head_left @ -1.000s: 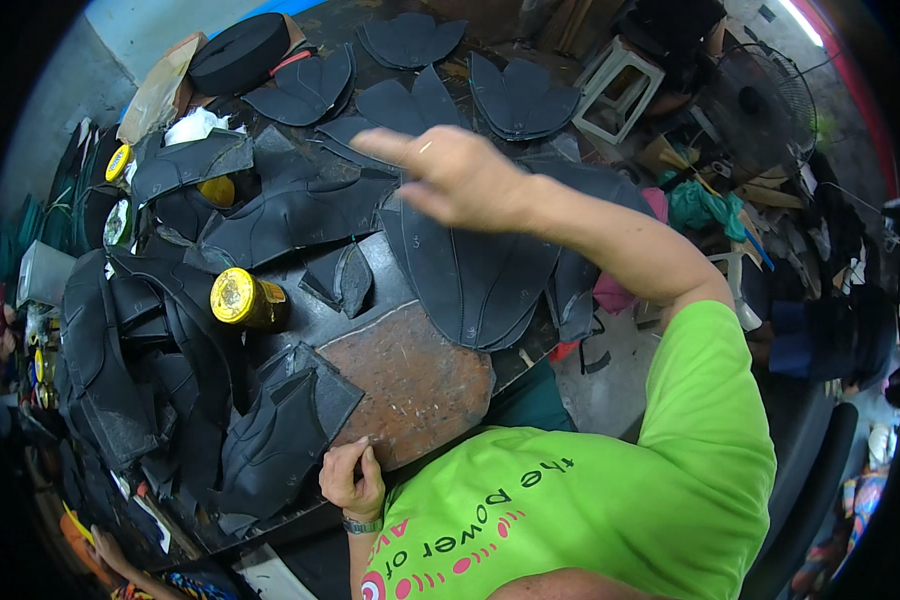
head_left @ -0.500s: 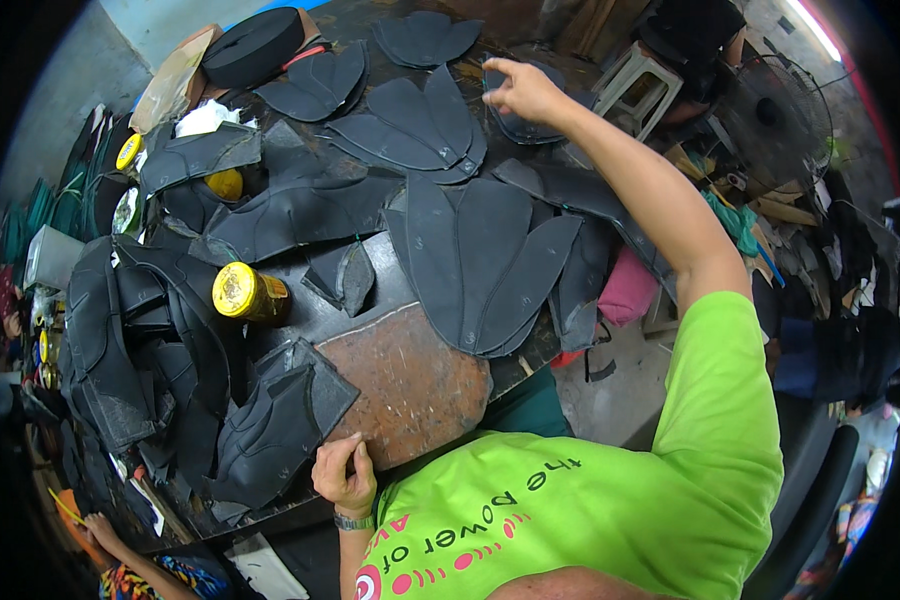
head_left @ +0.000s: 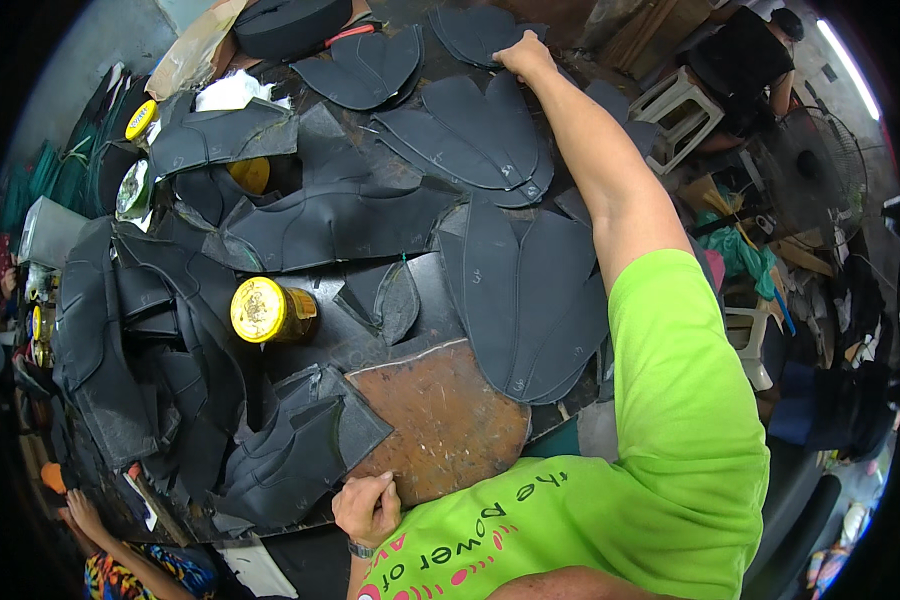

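At the far edge of the work area, my right hand (head_left: 525,54) reaches out with its fingers closed on the edge of a black padded panel (head_left: 475,35). My left hand (head_left: 367,508) is curled shut at the table's near edge, with nothing visible in it. Beside it are a worn brown board (head_left: 440,420) and a pile of black stitched pieces (head_left: 295,440). Fan-shaped black panels (head_left: 470,135) lie below the right hand, and a larger stack of them (head_left: 520,300) is nearer to me.
A yellow-lidded jar (head_left: 270,310) stands mid-table beside a small black piece (head_left: 395,300). Black curved pieces (head_left: 150,340) are heaped at left. Far left sits a roll of black strip (head_left: 290,28) near red-handled scissors (head_left: 352,35). Beyond are a white stool (head_left: 675,115), a fan (head_left: 815,165) and another person (head_left: 745,70).
My right hand has moved farther out and leftward, from over one panel to the far panel's edge; its fingers have closed. The whole view has shifted. My left hand stays curled.
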### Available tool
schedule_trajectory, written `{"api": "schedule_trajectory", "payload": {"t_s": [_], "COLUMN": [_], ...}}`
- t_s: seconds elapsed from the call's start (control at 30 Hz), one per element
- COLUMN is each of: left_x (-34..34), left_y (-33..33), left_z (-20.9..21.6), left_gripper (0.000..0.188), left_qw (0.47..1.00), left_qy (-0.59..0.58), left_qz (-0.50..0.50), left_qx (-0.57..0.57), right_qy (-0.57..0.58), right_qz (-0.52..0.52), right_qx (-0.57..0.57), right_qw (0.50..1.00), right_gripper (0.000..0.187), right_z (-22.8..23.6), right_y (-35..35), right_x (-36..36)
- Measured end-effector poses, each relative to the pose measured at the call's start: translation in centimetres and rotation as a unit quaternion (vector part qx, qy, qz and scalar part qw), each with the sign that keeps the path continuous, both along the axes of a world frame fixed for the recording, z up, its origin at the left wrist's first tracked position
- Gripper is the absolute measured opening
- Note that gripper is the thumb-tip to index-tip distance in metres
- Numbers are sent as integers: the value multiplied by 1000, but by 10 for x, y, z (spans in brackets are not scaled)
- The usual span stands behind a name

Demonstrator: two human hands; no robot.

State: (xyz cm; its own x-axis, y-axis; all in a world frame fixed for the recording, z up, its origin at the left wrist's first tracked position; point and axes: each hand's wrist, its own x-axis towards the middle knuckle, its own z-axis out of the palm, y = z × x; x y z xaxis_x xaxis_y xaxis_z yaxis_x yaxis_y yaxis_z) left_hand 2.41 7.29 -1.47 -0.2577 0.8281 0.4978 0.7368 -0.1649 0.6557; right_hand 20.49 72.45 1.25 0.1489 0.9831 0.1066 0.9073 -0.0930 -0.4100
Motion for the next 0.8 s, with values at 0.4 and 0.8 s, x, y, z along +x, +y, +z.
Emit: {"api": "schedule_trajectory", "payload": {"t_s": [0.4,0.8], "left_x": [-1,0], "left_y": [-5,-2], "left_z": [-3,0], "left_gripper": [21,22], "left_qw": [1000,1000], "left_qy": [-17,-13], "left_qz": [2,-1], "left_qx": [-5,0], "right_qy": [43,377], "right_qz": [27,109], "right_qx": [57,-247], "right_qw": [997,886], "right_gripper": [53,37], "right_z": [11,10], "right_y": [5,-46], "right_x": [69,-118]}}
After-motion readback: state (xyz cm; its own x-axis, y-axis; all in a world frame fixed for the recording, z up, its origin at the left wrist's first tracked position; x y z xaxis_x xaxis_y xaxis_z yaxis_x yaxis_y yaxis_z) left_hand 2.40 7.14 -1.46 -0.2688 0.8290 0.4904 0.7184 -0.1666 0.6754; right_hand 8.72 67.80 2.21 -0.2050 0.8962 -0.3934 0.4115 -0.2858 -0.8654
